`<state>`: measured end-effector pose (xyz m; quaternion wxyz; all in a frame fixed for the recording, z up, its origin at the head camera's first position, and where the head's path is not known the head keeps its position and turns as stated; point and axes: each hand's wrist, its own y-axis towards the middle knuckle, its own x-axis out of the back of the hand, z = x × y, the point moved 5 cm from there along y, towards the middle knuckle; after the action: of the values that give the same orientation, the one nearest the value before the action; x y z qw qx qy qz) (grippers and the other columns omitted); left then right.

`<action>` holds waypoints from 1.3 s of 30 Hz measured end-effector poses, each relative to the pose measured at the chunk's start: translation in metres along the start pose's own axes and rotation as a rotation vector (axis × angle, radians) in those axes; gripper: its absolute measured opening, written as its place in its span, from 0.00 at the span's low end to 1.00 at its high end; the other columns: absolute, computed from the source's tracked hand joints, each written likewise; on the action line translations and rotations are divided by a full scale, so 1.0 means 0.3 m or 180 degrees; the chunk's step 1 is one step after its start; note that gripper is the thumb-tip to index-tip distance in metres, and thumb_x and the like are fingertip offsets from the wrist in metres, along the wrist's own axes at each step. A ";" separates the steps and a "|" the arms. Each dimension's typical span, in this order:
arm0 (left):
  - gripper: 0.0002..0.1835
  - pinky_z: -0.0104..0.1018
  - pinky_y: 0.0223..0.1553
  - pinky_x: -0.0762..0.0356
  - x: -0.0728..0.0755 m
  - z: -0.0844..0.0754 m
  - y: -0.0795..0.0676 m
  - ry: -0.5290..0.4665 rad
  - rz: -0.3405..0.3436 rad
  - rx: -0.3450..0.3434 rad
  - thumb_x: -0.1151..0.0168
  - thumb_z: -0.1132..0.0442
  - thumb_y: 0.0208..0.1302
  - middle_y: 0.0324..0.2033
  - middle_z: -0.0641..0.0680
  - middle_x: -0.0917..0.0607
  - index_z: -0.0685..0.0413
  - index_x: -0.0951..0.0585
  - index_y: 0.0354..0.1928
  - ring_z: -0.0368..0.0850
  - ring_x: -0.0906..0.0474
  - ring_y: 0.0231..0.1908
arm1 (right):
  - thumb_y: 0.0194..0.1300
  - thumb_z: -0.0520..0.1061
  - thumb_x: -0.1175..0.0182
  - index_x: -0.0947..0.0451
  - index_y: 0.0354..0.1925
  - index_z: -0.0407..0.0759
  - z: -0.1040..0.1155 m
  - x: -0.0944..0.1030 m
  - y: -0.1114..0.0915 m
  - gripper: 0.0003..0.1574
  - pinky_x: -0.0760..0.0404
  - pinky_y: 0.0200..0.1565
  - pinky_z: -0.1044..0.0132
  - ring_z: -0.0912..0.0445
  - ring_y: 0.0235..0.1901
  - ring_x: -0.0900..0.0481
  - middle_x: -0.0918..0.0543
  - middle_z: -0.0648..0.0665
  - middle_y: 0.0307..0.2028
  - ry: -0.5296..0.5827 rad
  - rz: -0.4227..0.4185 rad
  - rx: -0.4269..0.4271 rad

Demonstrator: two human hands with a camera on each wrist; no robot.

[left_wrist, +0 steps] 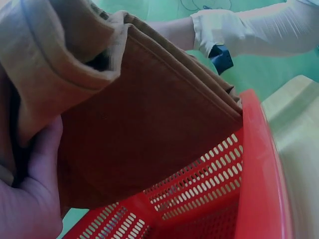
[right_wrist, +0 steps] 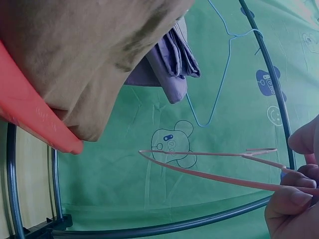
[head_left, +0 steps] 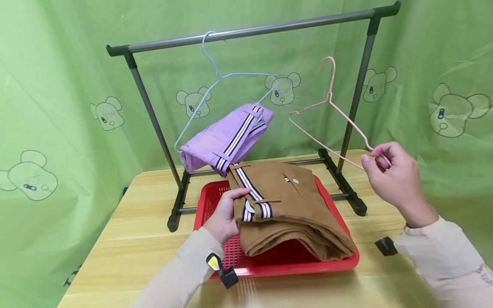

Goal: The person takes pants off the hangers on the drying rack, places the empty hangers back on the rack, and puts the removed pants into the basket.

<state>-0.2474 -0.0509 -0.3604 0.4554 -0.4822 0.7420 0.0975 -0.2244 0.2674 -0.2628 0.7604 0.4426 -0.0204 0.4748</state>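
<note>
Wood-grain tabletop [head_left: 127, 231] spreads under your work, nearest you at six o'clock from the centre of the head view. At five to six o'clock sits the red basket [head_left: 292, 268], its rim passing under the folded brown trousers [head_left: 285, 192]. Those lie just off centre toward four or five o'clock; whether they rest on the rim, you can't tell. Your left hand [head_left: 225, 218], near seven o'clock, grips their waistband, thumb on top and fingers tucked out of sight beneath. Because you hold one edge only, the loose layers could sag, fan open or catch the rim.

At three o'clock your right hand [head_left: 396, 175] is closed in a pinch on one corner of the pink hanger [head_left: 330, 87], which reaches out toward two o'clock. So small a hold could let it pivot, and its hook might then strike the rack's upright post [head_left: 363, 68].

Beyond, around ten o'clock, purple trousers [head_left: 223, 132] hang on a tilted blue hanger [head_left: 218, 73]. A knock from the brown waistband, close below, could slide them along its slope. At twelve runs the rack bar [head_left: 269, 29], with the green curtain [head_left: 246, 13] behind.
</note>
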 end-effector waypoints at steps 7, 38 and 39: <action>0.13 0.37 0.46 0.22 0.037 -0.008 -0.003 0.0235 -0.0049 0.0117 0.50 0.60 0.67 0.36 0.51 0.17 0.56 0.33 0.50 0.43 0.19 0.37 | 0.62 0.37 0.39 0.30 0.38 0.34 0.012 0.005 0.006 0.09 0.39 0.24 0.72 0.60 0.21 0.38 0.34 0.47 0.22 0.0005 -0.0029 0.0056; 0.14 0.44 0.45 0.20 0.170 -0.008 -0.022 0.1261 -0.0368 0.0528 0.47 0.61 0.66 0.37 0.54 0.17 0.60 0.32 0.49 0.47 0.17 0.37 | 0.64 0.35 0.41 0.30 0.36 0.38 0.021 0.004 0.013 0.06 0.40 0.18 0.74 0.62 0.18 0.38 0.34 0.49 0.21 0.0121 -0.0031 0.0042; 0.14 0.43 0.45 0.21 0.172 -0.006 -0.022 0.1300 -0.0370 0.0558 0.47 0.61 0.66 0.36 0.54 0.17 0.60 0.32 0.49 0.47 0.17 0.37 | 0.64 0.34 0.42 0.30 0.36 0.38 0.022 0.004 0.014 0.05 0.40 0.17 0.74 0.62 0.18 0.38 0.34 0.49 0.20 0.0147 -0.0046 0.0050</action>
<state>-0.2493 -0.0878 -0.3971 0.3408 -0.4925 0.7954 -0.0934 -0.2241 0.2644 -0.2555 0.7606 0.4377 0.0042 0.4795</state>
